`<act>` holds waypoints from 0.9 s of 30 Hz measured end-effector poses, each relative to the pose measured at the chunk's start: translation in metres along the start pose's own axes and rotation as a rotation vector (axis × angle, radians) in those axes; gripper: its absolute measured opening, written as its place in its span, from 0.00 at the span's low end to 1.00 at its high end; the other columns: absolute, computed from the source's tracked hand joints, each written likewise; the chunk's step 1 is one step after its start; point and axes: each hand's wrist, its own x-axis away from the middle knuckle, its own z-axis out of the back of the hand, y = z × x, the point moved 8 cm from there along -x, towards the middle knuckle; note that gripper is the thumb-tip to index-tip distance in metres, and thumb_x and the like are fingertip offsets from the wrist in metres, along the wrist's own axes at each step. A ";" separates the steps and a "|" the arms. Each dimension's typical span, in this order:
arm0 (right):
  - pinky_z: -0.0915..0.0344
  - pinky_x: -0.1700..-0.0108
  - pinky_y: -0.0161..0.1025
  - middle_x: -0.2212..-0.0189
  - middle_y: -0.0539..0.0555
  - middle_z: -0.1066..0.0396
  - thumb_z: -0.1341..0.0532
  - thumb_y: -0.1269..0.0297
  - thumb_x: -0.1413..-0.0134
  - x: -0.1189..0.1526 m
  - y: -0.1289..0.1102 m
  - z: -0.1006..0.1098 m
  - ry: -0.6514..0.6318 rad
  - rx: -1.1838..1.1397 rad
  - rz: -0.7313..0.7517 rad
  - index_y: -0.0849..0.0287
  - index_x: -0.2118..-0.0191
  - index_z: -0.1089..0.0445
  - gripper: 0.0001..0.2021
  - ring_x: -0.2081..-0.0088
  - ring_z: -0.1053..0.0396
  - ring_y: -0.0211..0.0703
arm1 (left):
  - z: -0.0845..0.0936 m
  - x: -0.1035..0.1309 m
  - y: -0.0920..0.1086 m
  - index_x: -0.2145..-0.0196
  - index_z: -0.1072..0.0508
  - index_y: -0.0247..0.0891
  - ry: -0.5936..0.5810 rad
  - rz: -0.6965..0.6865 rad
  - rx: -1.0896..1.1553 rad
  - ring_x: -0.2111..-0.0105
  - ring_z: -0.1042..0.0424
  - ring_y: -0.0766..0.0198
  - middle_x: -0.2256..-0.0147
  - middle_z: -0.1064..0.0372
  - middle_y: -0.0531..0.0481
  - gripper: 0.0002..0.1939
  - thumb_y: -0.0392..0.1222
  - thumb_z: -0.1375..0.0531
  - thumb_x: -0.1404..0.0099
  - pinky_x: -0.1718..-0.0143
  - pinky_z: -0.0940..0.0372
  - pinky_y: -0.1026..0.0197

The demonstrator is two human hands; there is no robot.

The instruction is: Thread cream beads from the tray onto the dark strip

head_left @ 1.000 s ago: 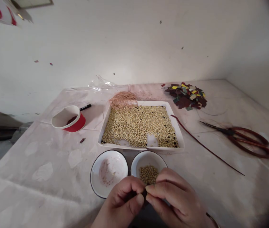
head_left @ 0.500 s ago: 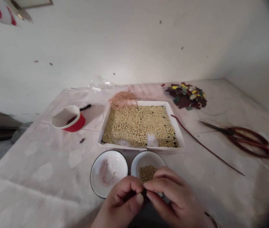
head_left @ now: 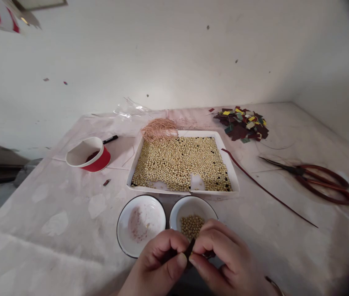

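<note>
Close together at the lower middle are my left hand [head_left: 158, 265] and my right hand [head_left: 228, 257], thumbs and forefingers pinched on a small dark strip [head_left: 190, 246]. Its material I cannot make out. Just beyond my right hand stands a white dark-rimmed bowl [head_left: 179, 209], partly covered by the fingers, with a heap of small brownish round beads or seeds [head_left: 192, 225] in it. A second white bowl [head_left: 152, 213], with reddish residue on its bottom, stands beside it, in front of my left hand.
Behind the bowls lies a white tray [head_left: 233, 181] of pale yellow round beads or seeds, with a bundle of pinkish string [head_left: 158, 130] on its back corner. Scissors [head_left: 325, 181], a dark red strip [head_left: 263, 189], coloured scraps [head_left: 242, 125], a red-and-white cup [head_left: 102, 160] and a black pen [head_left: 110, 139] lie around it.
The dark strip now shows upright between my fingertips, where it was mostly hidden before. My right fingers have shifted slightly and curled in more; my left hand has barely moved.
</note>
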 end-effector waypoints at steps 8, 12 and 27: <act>0.37 0.73 0.32 0.75 0.49 0.36 0.42 0.73 0.47 0.001 0.001 0.000 -0.009 0.057 0.004 0.57 0.71 0.36 0.05 0.74 0.35 0.35 | 0.001 -0.001 0.000 0.68 0.32 0.41 -0.005 -0.015 -0.010 0.70 0.44 0.68 0.70 0.41 0.53 0.06 0.44 0.42 0.36 0.67 0.46 0.65; 0.38 0.73 0.32 0.75 0.48 0.37 0.43 0.74 0.47 0.000 0.003 0.001 0.007 0.047 -0.005 0.57 0.72 0.38 0.06 0.74 0.36 0.35 | 0.001 -0.001 -0.001 0.68 0.32 0.41 -0.006 -0.019 -0.001 0.70 0.44 0.68 0.70 0.41 0.54 0.05 0.44 0.42 0.36 0.68 0.46 0.65; 0.39 0.72 0.32 0.74 0.48 0.37 0.43 0.72 0.48 0.003 0.016 -0.010 -0.138 -0.036 -0.188 0.56 0.72 0.37 0.05 0.73 0.36 0.35 | -0.003 -0.001 0.006 0.68 0.30 0.41 -0.015 -0.021 0.014 0.69 0.43 0.68 0.70 0.40 0.54 0.05 0.43 0.42 0.36 0.66 0.46 0.66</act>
